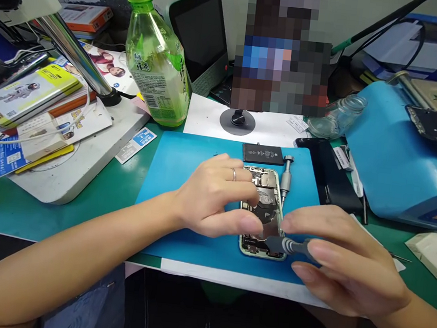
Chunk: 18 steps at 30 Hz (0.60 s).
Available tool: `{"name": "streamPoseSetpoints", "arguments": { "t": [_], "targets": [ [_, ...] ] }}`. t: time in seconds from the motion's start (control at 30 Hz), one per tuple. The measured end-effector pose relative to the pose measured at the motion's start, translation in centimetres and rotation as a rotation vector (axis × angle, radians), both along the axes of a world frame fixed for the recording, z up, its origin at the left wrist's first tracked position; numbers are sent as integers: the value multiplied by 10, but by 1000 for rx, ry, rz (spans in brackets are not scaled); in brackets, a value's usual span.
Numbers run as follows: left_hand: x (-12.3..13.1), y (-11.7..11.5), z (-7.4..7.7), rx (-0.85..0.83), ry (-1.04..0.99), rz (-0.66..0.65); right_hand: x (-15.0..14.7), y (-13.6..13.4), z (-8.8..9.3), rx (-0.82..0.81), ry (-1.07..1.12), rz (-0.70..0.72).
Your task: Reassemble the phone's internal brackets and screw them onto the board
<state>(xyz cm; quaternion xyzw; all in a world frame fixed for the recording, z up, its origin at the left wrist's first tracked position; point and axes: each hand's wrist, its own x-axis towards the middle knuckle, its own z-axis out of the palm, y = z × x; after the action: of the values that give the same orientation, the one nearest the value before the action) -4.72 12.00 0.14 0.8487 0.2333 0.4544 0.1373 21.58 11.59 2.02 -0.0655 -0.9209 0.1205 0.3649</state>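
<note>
Working low over an opened phone (273, 210) takes two steady hands, and both are here. The phone lies face up on a blue mat (194, 252) atop the green counter (97, 217), its long side running roughly from 12 to 6 o'clock. From its 9 o'clock side the left hand (217, 197) reaches across; its grip is loosely spread, thumb and forefinger apart over the exposed parts with nothing visible between them. Whether those fingers press on the phone, I cannot tell. From about 4 o'clock the right hand (348, 256) pinches a dark grey tool (291, 246) between thumb and fingers, its tip above the phone's 6 o'clock end; contact is unclear.

To do this well, I would let the left hand steady the frame by its rim rather than lean on the bare components, and keep that thumb clear of the tool's tip, which sits quite near it. The right hand would probably gain from bracing its outer edge on the mat, so that the fingers alone guide the tip, lightly and at a shallow angle.

A black battery (263, 154) lies just beyond the phone at 12 o'clock, and a silver screwdriver (286, 180) beside it at 1 o'clock; both deserve care against a stray knuckle.
</note>
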Motion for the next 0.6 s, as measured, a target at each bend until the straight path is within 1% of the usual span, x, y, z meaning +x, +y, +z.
{"name": "streamPoseSetpoints", "arguments": {
  "t": [0.1,0.27,0.4,0.6],
  "targets": [
    [0,0,-1,-1,-3,0,0,-1,0,-13,-6,11],
    [3,-2,0,-12,1,19,3,-5,2,-31,15,-29],
    [6,-3,-1,-18,-42,11,5,-9,2,-33,8,-26],
    [10,-2,-1,2,-59,20,-1,-11,1,-37,31,-52]
  ]
}}
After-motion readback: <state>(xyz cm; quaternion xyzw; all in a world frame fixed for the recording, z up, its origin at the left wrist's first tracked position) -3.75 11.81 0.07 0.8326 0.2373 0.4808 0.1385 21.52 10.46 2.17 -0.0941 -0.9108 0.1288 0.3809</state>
